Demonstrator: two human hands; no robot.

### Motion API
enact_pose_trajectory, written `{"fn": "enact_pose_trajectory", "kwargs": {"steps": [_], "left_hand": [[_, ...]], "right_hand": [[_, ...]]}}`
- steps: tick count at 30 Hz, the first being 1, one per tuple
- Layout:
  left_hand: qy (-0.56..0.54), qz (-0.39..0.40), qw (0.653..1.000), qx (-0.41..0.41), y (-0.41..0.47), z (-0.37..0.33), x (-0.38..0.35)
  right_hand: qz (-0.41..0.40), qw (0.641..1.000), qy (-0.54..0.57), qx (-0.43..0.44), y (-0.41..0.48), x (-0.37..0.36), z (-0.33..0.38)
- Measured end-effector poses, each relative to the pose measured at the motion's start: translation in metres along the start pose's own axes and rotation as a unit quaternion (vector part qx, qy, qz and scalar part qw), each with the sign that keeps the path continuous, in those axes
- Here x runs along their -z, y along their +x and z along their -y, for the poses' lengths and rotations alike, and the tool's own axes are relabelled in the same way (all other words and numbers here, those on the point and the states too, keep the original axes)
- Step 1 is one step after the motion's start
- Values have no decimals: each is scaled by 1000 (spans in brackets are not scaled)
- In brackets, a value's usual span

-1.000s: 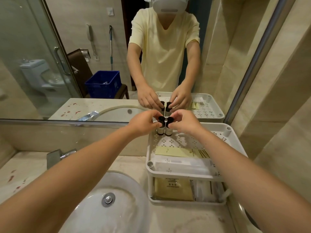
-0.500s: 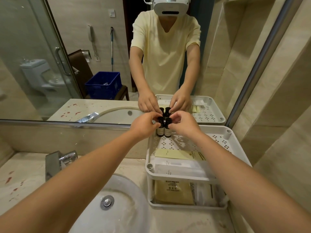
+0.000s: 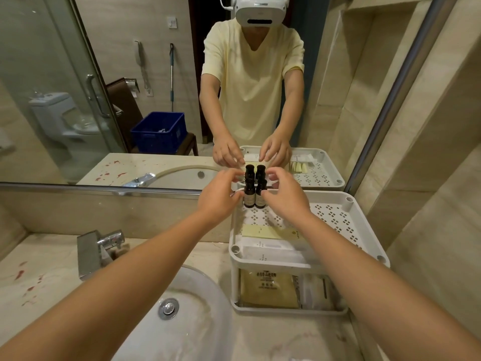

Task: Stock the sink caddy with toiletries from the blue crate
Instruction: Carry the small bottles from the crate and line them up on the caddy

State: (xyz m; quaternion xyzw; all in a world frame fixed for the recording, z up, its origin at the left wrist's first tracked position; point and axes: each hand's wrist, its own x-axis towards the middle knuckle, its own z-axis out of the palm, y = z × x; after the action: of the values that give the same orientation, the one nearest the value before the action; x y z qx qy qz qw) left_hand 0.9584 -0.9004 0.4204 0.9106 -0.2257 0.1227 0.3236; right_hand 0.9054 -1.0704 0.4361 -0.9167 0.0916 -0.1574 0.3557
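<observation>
Marble worktop [image 3: 46, 256] is carrying a white perforated two-tier plastic caddy [image 3: 335, 217] beneath both hands. Left hand [image 3: 218, 194] and right hand [image 3: 286, 196] are hovering open, fingers loosely curved, flanking two small dark black-capped bottles [image 3: 249, 198] that are standing upright between them at the top tier's far edge. A fingertip brushing one narrow bottle could be toppling both, since they are standing side by side.

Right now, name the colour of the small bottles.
Small bottles: dark brown with pale labels; head view.
</observation>
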Motion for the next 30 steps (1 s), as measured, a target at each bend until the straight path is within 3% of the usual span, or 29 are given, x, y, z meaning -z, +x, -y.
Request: {"fn": "enact_pose_trajectory", "kwargs": {"steps": [6,15,24,30], "left_hand": [[52,4,999,-7,-27,4,27],[154,33,987,17,-91,26,82],[227,52,970,74,-188,81,143],[239,70,956,154,-268,120,188]], "right_hand": [[-16,992,-101,75,-29,-7,24],[41,942,-279,179,-83,-27,86],[128,930,-287,190,-156,-86,148],[175,922,-265,222,-207,-139,191]]}}
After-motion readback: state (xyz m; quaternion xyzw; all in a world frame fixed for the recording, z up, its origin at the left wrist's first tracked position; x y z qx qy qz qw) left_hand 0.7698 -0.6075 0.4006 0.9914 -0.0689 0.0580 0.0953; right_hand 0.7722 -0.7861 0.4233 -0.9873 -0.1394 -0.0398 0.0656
